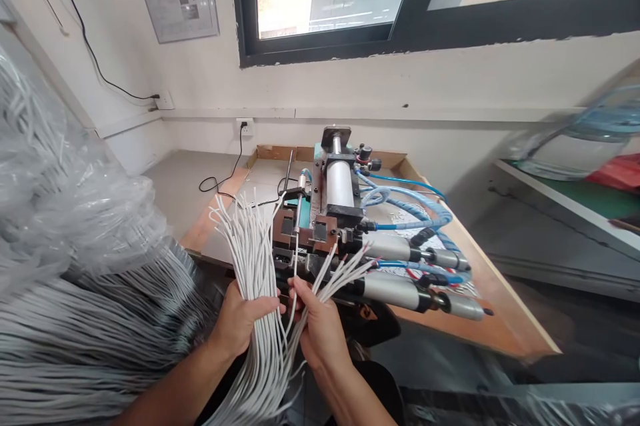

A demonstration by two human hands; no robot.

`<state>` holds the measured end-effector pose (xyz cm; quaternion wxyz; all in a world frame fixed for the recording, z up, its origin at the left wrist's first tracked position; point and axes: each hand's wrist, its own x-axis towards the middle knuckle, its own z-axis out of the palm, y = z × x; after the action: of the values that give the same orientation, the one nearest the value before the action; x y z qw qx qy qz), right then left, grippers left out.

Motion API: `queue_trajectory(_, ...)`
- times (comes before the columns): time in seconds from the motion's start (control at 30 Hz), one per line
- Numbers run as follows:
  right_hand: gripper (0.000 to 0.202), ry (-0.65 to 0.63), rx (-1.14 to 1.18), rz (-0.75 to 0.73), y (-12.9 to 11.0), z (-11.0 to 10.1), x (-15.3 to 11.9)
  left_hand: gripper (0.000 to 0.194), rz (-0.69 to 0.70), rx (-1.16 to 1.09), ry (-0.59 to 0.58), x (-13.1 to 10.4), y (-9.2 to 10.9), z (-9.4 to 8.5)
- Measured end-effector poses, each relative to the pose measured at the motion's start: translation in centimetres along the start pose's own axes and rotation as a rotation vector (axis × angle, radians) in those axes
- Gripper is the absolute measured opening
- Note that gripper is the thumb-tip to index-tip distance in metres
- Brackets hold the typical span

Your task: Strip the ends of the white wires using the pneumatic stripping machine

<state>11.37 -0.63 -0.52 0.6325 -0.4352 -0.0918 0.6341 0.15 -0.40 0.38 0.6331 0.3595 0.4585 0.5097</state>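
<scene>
My left hand [245,319] is closed around a thick bundle of white cables [253,259], their cut ends fanning upward. A smaller group of white cables [345,276], some with reddish tips, lies in my right hand [320,326]. Between its thumb and fingers, that hand also pinches a single cable [295,256], which runs up into the pneumatic wire stripping machine [320,229] in front of me. The tip of this cable is hidden in the machine. Below my hands the cables hang down together over my lap.
Silver air cylinders [393,289] and blue hoses [420,213] extend to the right on a wood-edged bench [520,326]. At left are plastic-wrapped piles of grey cables [100,333]. A shelf [560,203] holding a large clear bottle [575,139] stands at right.
</scene>
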Motion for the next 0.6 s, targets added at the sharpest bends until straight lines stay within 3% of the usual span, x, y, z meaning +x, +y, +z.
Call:
queue_trajectory(0.13,0.027,-0.037,0.044,0.085,-0.4,0.4,0.3,0.013,0.021,-0.018,0.008,0.0,0.3,0.3)
queue_trajectory(0.27,0.029,-0.207,0.018,0.18,-0.3,0.5,0.2,0.015,0.037,-0.009,-0.047,-0.2,0.4,0.6)
queue_trajectory(0.33,0.027,-0.256,-0.024,0.148,0.0,0.3,0.0,0.018,0.05,0.007,-0.084,-0.3,0.4,0.7)
queue_trajectory(0.5,0.023,-0.149,-0.093,-0.068,0.7,-0.4,-0.6,0.014,0.04,-0.008,-0.179,-0.5,0.7,0.9)
queue_trajectory(0.6,0.023,-0.087,-0.093,-0.092,0.7,-0.8,-0.7,0.009,0.022,-0.042,-0.115,-0.5,0.6,0.6)
